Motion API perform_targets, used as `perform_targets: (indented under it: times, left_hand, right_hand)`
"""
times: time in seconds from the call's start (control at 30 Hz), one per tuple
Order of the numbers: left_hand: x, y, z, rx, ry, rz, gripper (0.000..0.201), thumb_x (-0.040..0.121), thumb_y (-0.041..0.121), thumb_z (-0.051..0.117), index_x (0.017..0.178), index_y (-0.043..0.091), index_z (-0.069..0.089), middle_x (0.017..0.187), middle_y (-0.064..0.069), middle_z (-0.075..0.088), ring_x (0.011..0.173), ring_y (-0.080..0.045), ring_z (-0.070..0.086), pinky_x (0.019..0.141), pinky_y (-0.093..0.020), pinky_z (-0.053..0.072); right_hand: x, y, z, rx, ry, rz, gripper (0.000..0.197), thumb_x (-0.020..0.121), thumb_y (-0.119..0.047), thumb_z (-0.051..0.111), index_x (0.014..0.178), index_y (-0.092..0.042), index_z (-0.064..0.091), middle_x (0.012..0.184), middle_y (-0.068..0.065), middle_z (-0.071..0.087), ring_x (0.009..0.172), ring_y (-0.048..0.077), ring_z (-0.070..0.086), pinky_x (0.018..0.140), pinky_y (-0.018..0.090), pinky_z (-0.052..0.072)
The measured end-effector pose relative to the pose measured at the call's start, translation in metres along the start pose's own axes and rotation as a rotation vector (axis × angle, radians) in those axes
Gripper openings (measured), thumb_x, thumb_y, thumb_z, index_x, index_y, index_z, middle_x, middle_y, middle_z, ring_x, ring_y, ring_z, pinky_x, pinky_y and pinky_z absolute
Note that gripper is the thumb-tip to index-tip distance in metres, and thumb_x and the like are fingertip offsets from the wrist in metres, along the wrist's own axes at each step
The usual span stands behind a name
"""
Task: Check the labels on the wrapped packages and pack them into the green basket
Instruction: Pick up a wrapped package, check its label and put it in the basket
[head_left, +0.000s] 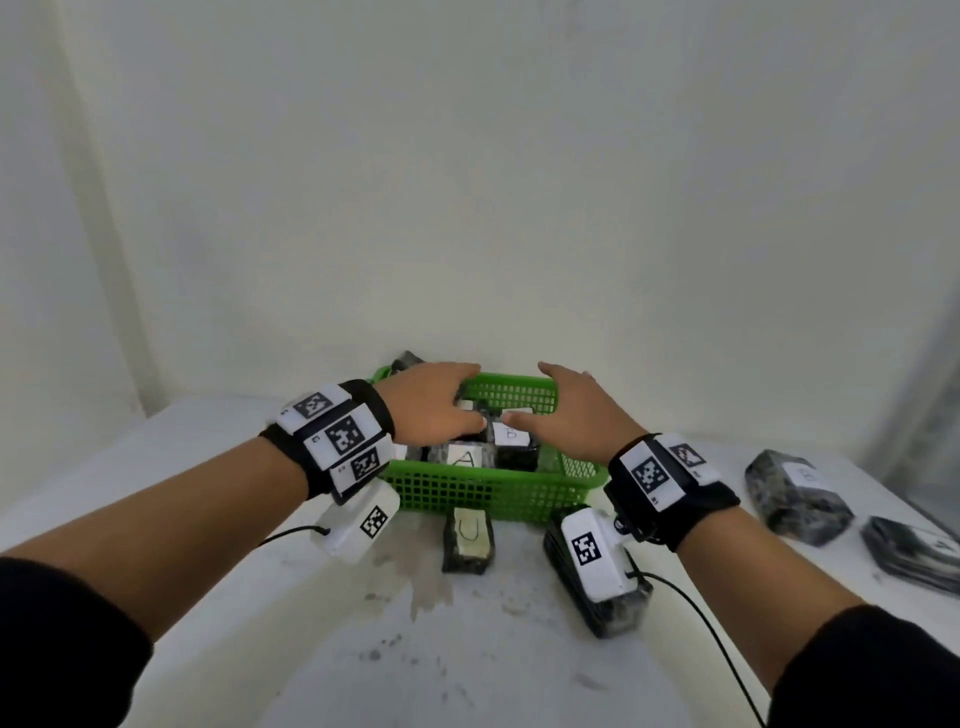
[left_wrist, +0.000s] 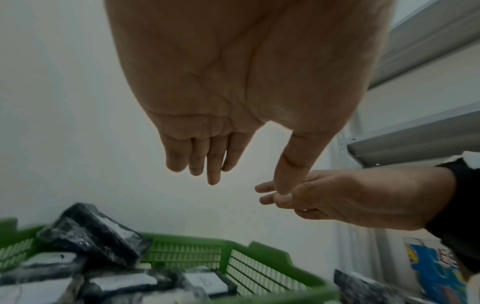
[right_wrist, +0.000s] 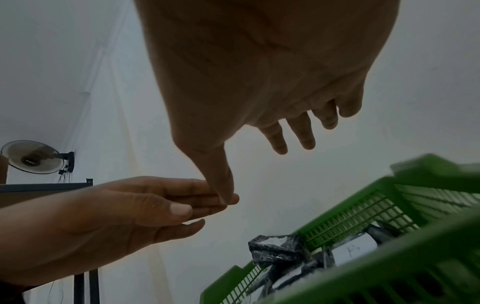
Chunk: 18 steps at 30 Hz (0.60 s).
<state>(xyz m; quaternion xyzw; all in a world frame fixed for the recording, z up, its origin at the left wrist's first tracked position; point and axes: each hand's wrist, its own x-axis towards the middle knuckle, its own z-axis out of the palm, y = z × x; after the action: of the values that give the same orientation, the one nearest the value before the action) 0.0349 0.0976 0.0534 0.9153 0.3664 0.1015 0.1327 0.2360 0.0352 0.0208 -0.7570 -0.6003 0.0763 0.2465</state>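
Note:
The green basket (head_left: 467, 493) stands on the white table against the wall and holds several black wrapped packages; two show white labels, A (head_left: 464, 459) and B (head_left: 511, 433). Both hands hover above the basket with fingers straight and holding nothing: my left hand (head_left: 436, 402) over its left half, my right hand (head_left: 571, 410) over its right half. The wrist views show both palms empty, the left hand (left_wrist: 226, 160) and the right hand (right_wrist: 285, 131) above the packages (left_wrist: 96, 240) in the basket (right_wrist: 350, 216).
A package labelled U (head_left: 469, 538) lies in front of the basket. Another package (head_left: 597, 587) sits under my right wrist. Two more packages (head_left: 797, 499) (head_left: 914, 551) lie at the right of the table. One package (head_left: 408, 361) leans behind the basket's left corner.

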Motion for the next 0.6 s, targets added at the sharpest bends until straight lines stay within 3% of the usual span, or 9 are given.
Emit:
perform_targets:
  times: [0.1,0.2,0.37,0.47,0.6]
  left_hand:
    - [-0.016,0.016,0.020,0.010,-0.011,0.045,0.078,0.094,0.039,0.060,0.158,0.017,0.020,0.163,-0.003,0.026,0.149,-0.018,0.029,0.118,-0.028,0.025]
    - [-0.025,0.025,0.041,0.020,-0.033,0.102,0.081,0.093,0.040,0.061,0.158,0.019,0.019,0.163,-0.002,0.025,0.150,-0.017,0.026,0.119,-0.029,0.024]
    - [-0.032,0.041,0.068,-0.026,-0.018,0.215,0.080,0.091,0.039,0.065,0.157,0.021,0.023,0.161,0.002,0.030,0.146,-0.013,0.032,0.116,-0.026,0.027]
    - [-0.034,0.049,0.083,-0.012,-0.051,0.254,0.081,0.091,0.037,0.065,0.158,0.023,0.021,0.162,0.003,0.027,0.148,-0.013,0.027,0.119,-0.025,0.024]
    - [-0.036,0.060,0.095,0.046,-0.128,0.295,0.082,0.092,0.036,0.063,0.159,0.023,0.018,0.163,0.003,0.024,0.149,-0.012,0.025,0.118,-0.024,0.022]
  right_hand:
    - [-0.024,0.012,0.003,-0.023,0.008,-0.001,0.099,0.086,-0.066,0.071,0.162,-0.019,0.029,0.167,0.007,0.036,0.157,0.036,0.022,0.127,0.051,0.023]
    - [-0.050,0.025,0.004,-0.018,0.001,0.048,0.104,0.086,-0.066,0.070,0.165,-0.019,0.021,0.171,0.005,0.026,0.161,0.034,0.009,0.130,0.052,0.014]
    - [-0.085,0.051,0.003,0.013,0.013,0.081,0.102,0.085,-0.067,0.070,0.165,-0.024,0.023,0.169,0.005,0.030,0.161,0.035,0.009,0.130,0.050,0.007]
    - [-0.103,0.065,0.004,-0.011,-0.017,0.170,0.109,0.085,-0.070,0.068,0.166,-0.022,0.014,0.174,0.004,0.015,0.162,0.032,-0.001,0.131,0.050,0.007]
    - [-0.120,0.076,0.007,-0.009,-0.051,0.212,0.113,0.084,-0.073,0.067,0.167,-0.023,0.010,0.175,0.004,0.009,0.162,0.031,-0.004,0.131,0.049,0.006]
